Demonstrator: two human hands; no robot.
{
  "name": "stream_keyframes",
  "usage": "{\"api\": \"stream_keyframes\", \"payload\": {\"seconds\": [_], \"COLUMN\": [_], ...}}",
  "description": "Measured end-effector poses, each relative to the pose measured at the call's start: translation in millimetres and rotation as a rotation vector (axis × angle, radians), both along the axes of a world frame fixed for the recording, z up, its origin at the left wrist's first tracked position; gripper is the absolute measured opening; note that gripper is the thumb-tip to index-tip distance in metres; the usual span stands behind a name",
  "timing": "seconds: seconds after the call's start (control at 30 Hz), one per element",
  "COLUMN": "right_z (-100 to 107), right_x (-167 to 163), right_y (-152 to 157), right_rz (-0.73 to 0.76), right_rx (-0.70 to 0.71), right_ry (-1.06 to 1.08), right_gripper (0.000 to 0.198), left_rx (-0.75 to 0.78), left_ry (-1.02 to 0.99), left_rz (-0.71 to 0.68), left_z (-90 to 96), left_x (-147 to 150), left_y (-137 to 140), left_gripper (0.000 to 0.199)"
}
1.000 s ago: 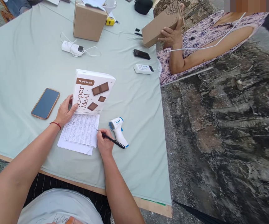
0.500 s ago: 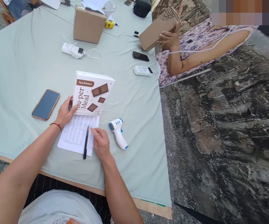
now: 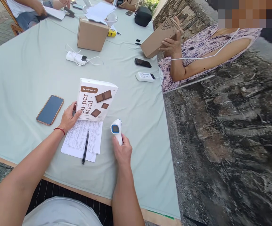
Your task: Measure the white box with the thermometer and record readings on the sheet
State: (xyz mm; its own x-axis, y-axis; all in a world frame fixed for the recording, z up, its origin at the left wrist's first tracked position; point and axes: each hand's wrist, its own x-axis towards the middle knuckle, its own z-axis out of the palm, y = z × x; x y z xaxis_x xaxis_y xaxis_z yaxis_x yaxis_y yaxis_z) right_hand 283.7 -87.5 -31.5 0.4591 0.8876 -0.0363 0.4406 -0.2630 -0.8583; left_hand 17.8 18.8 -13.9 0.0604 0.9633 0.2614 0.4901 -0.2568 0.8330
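My left hand [image 3: 70, 116] grips the lower left edge of a white carton [image 3: 97, 103] with brown chocolate pictures and the words "NutriMotion". The carton is held upright over the far end of some handwritten sheets [image 3: 79, 144]. Across those sheets lies a black pen [image 3: 85, 147]. My right hand [image 3: 123, 150] is wrapped round the handle of a white and blue infrared thermometer [image 3: 116, 128]. Its small screen faces me, and the handle is mostly hidden by my fingers. Left of the carton, a phone [image 3: 50, 110] in a brown case lies flat.
A power bank [image 3: 75, 57] with a cable and a cardboard box [image 3: 92, 34] topped with papers stand farther back. On the right lie a black phone [image 3: 142, 63] and a white device [image 3: 145, 77]. A person there holds a cardboard box [image 3: 153, 42]; another person sits at far left.
My right hand has moved from beside the pen to the thermometer and taken hold of it. The thermometer has turned so its screen faces me. My left hand still holds the carton.
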Motion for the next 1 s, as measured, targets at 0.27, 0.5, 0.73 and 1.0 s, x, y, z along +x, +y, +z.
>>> {"api": "stream_keyframes", "payload": {"seconds": [0.27,0.5,0.73,1.0], "right_z": [15,11,6,4], "right_x": [-71,-75,-73,-73], "right_y": [10,20,20,18], "right_rz": [0.345,0.359,0.353,0.362], "right_rx": [0.091,0.109,0.112,0.13], "right_ry": [0.544,0.532,0.57,0.534], "right_gripper": [0.038,0.04,0.04,0.042], "left_rx": [0.027,0.037,0.039,0.036], "left_ry": [0.021,0.071,0.081,0.108], "left_rz": [-0.006,0.004,0.003,0.007], "left_z": [1.3,0.2,1.3,1.5], "left_x": [0,1,1,0], "left_y": [-2,-1,-1,-1], "left_gripper": [0.066,0.066,0.067,0.066]}}
